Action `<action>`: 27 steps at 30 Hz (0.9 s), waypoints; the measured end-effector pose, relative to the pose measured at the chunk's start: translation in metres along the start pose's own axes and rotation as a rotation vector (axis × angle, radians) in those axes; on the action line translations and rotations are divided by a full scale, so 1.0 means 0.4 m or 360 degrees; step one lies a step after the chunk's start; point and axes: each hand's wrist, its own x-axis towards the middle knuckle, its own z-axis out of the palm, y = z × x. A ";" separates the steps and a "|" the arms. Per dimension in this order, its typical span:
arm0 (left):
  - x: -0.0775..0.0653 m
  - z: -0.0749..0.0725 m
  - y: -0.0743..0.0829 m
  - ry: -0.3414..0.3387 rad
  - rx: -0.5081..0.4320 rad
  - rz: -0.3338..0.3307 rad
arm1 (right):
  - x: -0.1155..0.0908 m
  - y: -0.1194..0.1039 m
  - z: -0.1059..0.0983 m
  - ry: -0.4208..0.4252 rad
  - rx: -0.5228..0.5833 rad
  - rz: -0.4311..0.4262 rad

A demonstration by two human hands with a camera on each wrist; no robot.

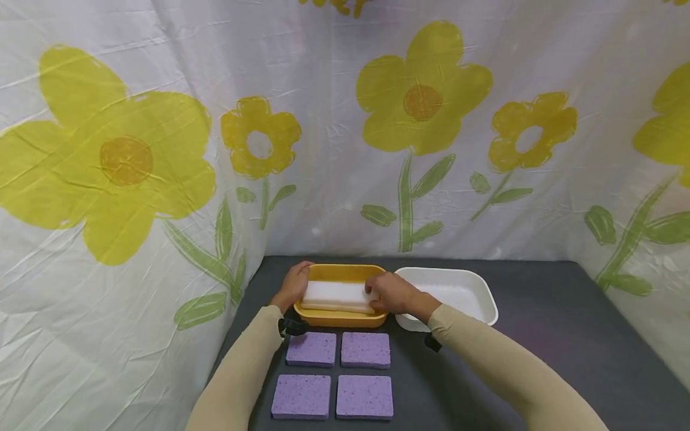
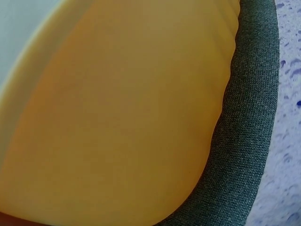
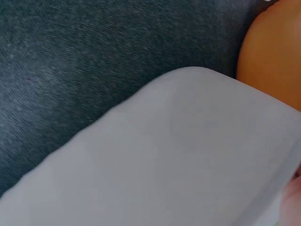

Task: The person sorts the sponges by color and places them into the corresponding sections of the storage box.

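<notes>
A person in beige sleeves (image 1: 242,365) reaches with both hands across a dark grey tabletop (image 1: 544,335) toward an orange-yellow plastic tub (image 1: 345,273) at the far side. The left hand (image 1: 293,284) holds the tub by its left end; part of its fingers is hidden behind the rim. The right hand (image 1: 397,292), fingers curled, grips the right end of a white rectangular block (image 1: 336,293), which lies lengthwise inside the tub; its material is hard to tell. Just right of the tub sits a white plastic tub (image 1: 458,290) of similar shape, partly covered by the right hand and forearm. On the near side of the yellow tub, four purple speckled sponges (image 1: 365,397) lie flat in two rows of two, with narrow gaps between them. A dark wrist device (image 1: 293,327) shows at the left wrist. Behind everything hangs a white curtain (image 1: 323,197) printed with large yellow flowers and green leaves.
</notes>
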 end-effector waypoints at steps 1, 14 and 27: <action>0.000 0.001 0.000 0.0003 0.0004 0.0006 | 0.001 -0.001 -0.002 -0.0009 -0.0002 0.0005; 0.003 -0.002 0.000 0.0001 0.0000 0.0045 | -0.005 0.000 -0.029 -0.0004 -0.0074 -0.0080; 0.006 -0.006 0.002 0.0004 -0.0022 0.0036 | -0.087 0.101 -0.114 0.0184 -0.0065 0.0051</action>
